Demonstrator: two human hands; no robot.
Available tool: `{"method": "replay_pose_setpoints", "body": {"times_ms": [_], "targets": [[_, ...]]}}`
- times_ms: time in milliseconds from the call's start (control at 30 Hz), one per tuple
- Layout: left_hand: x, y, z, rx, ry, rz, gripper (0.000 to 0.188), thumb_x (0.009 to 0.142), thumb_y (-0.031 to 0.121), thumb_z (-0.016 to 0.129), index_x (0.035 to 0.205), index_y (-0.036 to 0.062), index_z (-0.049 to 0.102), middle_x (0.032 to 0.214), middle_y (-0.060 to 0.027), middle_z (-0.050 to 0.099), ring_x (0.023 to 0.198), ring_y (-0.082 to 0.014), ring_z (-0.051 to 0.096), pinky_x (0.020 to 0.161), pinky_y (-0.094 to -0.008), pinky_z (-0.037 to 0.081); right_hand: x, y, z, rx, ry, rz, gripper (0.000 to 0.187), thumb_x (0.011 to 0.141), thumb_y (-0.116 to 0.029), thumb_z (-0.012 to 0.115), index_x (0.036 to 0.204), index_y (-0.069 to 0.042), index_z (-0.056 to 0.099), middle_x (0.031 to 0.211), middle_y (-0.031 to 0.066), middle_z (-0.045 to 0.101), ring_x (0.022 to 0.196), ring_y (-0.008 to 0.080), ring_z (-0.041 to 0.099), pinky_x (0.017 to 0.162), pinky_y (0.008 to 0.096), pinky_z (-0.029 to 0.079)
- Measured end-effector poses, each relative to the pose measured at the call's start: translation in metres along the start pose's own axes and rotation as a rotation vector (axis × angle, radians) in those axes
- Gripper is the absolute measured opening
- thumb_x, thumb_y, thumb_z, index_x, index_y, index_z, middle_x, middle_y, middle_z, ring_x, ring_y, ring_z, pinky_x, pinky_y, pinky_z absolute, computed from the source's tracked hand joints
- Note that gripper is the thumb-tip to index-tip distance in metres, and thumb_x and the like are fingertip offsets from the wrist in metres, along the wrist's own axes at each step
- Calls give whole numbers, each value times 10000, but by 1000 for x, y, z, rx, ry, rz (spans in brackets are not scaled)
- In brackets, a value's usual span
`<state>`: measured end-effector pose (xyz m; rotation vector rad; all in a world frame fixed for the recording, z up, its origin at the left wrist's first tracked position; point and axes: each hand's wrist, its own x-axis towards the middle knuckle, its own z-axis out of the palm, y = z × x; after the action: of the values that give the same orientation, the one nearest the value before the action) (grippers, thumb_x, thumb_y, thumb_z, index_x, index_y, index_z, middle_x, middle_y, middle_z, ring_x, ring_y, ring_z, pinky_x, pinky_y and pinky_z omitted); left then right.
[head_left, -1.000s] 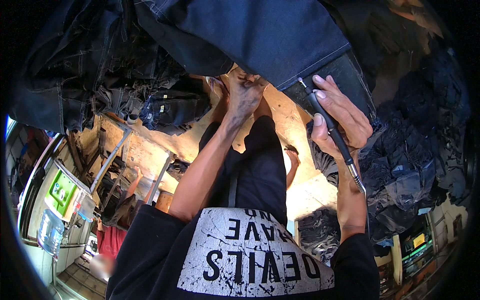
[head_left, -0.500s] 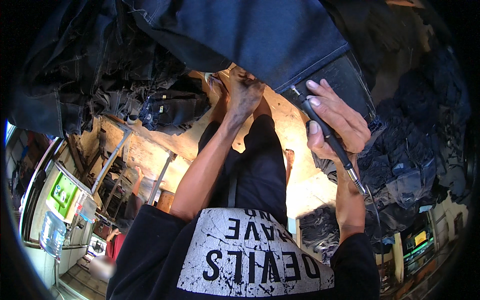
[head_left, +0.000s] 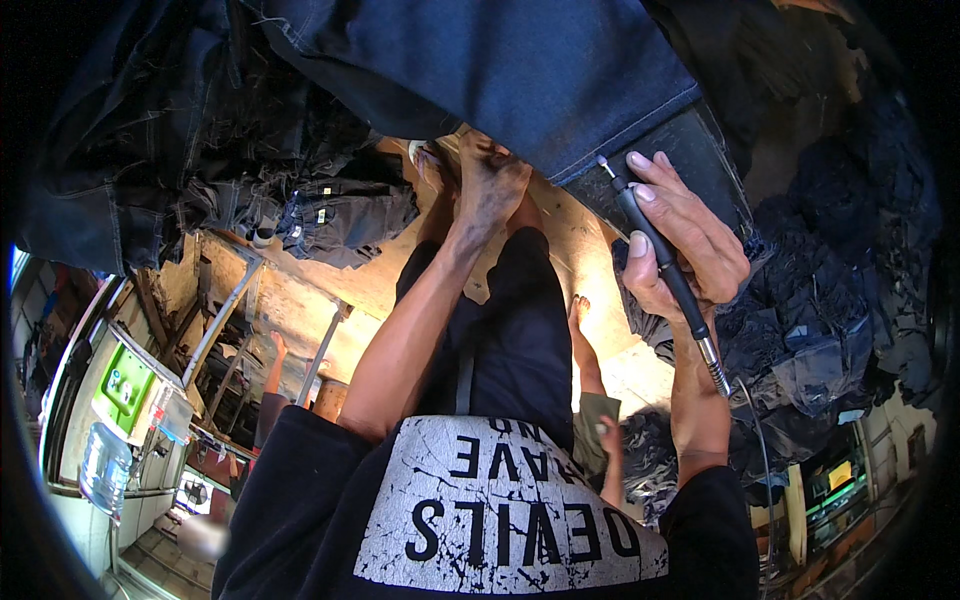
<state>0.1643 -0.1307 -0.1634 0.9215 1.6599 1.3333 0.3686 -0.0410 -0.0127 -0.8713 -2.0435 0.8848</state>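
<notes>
My right hand (head_left: 690, 235) is closed around a slim black rotary tool (head_left: 655, 245) with a metal tip and a thin cable trailing from its rear end. The tip touches or hovers just over the stitched lower edge of dark blue denim (head_left: 530, 80); which of the two, I cannot tell. A dark flat board (head_left: 670, 160) shows beneath the fabric, beside my right fingers. My left hand (head_left: 490, 185) is closed at the near left edge of the denim, its fingertips partly hidden by the cloth.
Dark jeans (head_left: 160, 150) are heaped at the left, and more dark garments (head_left: 800, 290) pile up at the right. Below them, another person's bare leg and hand (head_left: 610, 445) show near my right side. A green tray (head_left: 128, 385) and a clear water bottle (head_left: 105, 470) stand far left.
The rotary tool's tip has shifted slightly up and to the right along the denim, with my right hand following. Another person's leg and hand have come into view behind my legs.
</notes>
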Motion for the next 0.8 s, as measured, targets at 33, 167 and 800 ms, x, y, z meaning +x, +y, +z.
{"method": "replay_pose_setpoints", "body": {"times_ms": [33,167,800], "targets": [[0,0,1,-15,9,-14,37,859,-16,752,876,-34,724,852,3,736,789,-117,639,711,-334,493,0,0,0,-2,5,4,338,780,-16,697,1096,66,783,1050,236,796,1111,417,779,1041,566,604],[-1,4,-3,31,-26,-28,116,830,-17,785,930,-39,731,907,-31,744,856,-163,655,792,-369,504,-1,0,1,-8,22,26,327,776,-16,698,1079,71,785,1042,244,794,1107,415,780,1045,569,599],[14,42,19,-66,103,86,155,806,-121,656,709,-4,627,686,47,630,661,-62,539,580,-284,381,-4,2,-11,-82,-54,47,306,936,-111,664,1172,53,766,1171,273,780,1181,434,746,1075,585,566]]}}
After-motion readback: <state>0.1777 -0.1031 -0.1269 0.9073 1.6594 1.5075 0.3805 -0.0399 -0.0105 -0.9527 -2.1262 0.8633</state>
